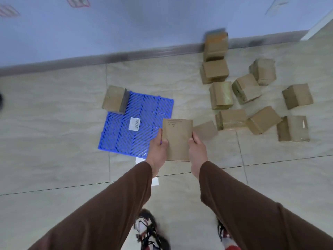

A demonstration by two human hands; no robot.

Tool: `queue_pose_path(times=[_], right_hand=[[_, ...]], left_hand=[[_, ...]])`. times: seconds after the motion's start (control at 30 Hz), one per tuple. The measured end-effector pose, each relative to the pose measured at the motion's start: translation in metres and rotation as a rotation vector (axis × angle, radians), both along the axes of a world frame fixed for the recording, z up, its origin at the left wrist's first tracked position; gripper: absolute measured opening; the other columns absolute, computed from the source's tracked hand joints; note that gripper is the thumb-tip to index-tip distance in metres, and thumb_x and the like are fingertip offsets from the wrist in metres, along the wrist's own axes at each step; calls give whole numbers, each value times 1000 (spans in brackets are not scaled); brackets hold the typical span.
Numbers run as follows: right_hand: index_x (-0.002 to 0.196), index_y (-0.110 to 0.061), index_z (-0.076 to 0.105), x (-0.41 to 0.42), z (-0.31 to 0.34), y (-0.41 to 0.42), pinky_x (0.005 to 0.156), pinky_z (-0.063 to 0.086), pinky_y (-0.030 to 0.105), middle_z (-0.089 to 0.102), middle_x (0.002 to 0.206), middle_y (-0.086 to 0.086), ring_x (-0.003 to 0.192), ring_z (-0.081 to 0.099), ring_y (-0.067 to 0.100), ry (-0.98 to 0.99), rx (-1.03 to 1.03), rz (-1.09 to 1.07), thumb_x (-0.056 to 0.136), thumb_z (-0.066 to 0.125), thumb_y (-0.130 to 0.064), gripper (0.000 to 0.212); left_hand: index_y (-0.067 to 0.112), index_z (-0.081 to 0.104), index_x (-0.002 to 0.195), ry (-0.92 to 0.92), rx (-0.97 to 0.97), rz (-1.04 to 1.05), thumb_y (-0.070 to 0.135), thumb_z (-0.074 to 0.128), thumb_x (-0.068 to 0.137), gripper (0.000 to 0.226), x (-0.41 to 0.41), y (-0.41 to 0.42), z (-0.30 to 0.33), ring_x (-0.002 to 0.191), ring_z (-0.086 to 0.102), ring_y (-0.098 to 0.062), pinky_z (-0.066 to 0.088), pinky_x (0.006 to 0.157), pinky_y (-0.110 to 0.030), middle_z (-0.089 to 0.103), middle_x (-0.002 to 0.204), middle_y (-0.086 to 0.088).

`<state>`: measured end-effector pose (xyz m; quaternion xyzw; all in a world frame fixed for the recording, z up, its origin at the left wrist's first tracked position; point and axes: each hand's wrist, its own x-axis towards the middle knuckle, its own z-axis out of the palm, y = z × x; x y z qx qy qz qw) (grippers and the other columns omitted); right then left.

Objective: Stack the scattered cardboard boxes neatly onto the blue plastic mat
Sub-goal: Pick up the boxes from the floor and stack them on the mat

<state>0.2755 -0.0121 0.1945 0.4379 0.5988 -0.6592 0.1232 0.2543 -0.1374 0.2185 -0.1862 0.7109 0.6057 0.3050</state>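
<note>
A dark shape (pixel 0 101) sits at the far left edge of the floor (pixel 54 141), well left of the mat (pixel 144 109); it is too cropped to identify. One box (pixel 115 99) rests on the mat's far-left corner, partly overhanging it. The mat itself lies flat on the tiles, blue and slotted, with a white label (pixel 134 124) near its middle. A white paper scrap (pixel 155 181) lies on the floor just past the mat's near edge, mostly hidden by the left arm.

Over the mat's near-right corner, both hands hold a held box (pixel 177 139) above the floor. The left hand (pixel 158 150) grips its left side, thumb on the top face and fingers curled under. The right hand (pixel 197 150) clamps the right side the same way. Both sleeves (pixel 252 213) are brown.

Right of the mat the scattered boxes (pixel 248 105) lie on the floor, well apart from it. The nearest to the mat (pixel 205 130) shows just beyond the right hand. A blurred box (pixel 215 46) stands against the wall (pixel 126 24), farthest from the mat, with another box (pixel 214 71) just in front of it. The rest lie tilted at various angles, several touching one another.

At the bottom, nearer the person than the mat, two shoes (pixel 151 231) stand on the tiles.
</note>
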Motion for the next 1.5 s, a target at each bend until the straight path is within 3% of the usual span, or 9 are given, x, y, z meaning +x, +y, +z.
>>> queue_pose_path(times=[0.17,0.27,0.5,0.87,1.0,1.1,1.23,1.37,1.5], right_hand=[[131,-21,60,-22,4,-71,74,48,11,65,125,-6,92,63,-6,33,-3,-16,102,40,-7,37],[134,-19,57,-41,-1,-92,79,47,22,64,120,-2,90,62,2,-1,-2,-68,102,44,-8,36],[124,-13,56,-105,-30,-122,93,49,32,64,127,8,103,60,17,-28,11,-77,101,50,-9,24],[142,-17,53,-183,-112,-167,68,49,16,64,117,5,93,63,13,-44,11,-34,101,46,-2,44],[148,-15,47,-205,-156,-180,81,51,22,62,132,9,102,61,15,-34,-14,-26,101,44,2,50],[150,-23,44,-220,-184,-186,66,47,19,61,132,4,93,61,12,-40,-37,15,103,45,-4,51],[153,-24,41,-233,-217,-187,83,49,31,57,140,3,110,61,21,-54,-66,17,105,44,-7,51],[155,-22,36,-239,-236,-189,75,51,29,52,146,3,114,60,23,-85,-95,-3,105,44,-7,53],[155,-24,38,-243,-249,-193,100,52,44,52,146,2,121,61,25,-100,-96,15,106,45,-10,52]], left_hand=[[26,32,157,-50,-70,-30,14,34,106,52,-26,-72,0,128,54,-30,45,108,-52,51,144,-12],[21,36,155,-28,-70,-22,13,35,107,49,-47,-93,-5,122,56,-22,47,107,-42,53,143,-12],[29,46,128,-49,-87,38,13,40,106,28,-111,-126,-39,90,58,-5,50,61,-12,58,110,8],[26,49,125,-3,-194,-42,15,46,103,25,-197,-171,-130,94,63,-21,55,86,-45,61,117,-1],[13,52,139,81,-352,-122,10,50,99,40,-224,-178,-171,116,57,-34,50,99,-50,53,133,-12],[14,51,140,87,-427,-177,10,50,98,43,-239,-182,-200,120,51,-36,46,103,-48,48,131,-15],[12,49,139,163,-503,-236,7,54,95,45,-249,-185,-229,122,53,-31,45,104,-47,56,131,-11],[14,44,143,199,-568,-245,6,56,93,53,-250,-186,-243,126,51,-28,45,105,-46,55,136,-8],[12,38,147,284,-711,-350,7,55,94,56,-249,-190,-248,128,43,-29,38,105,-39,48,140,-8]])
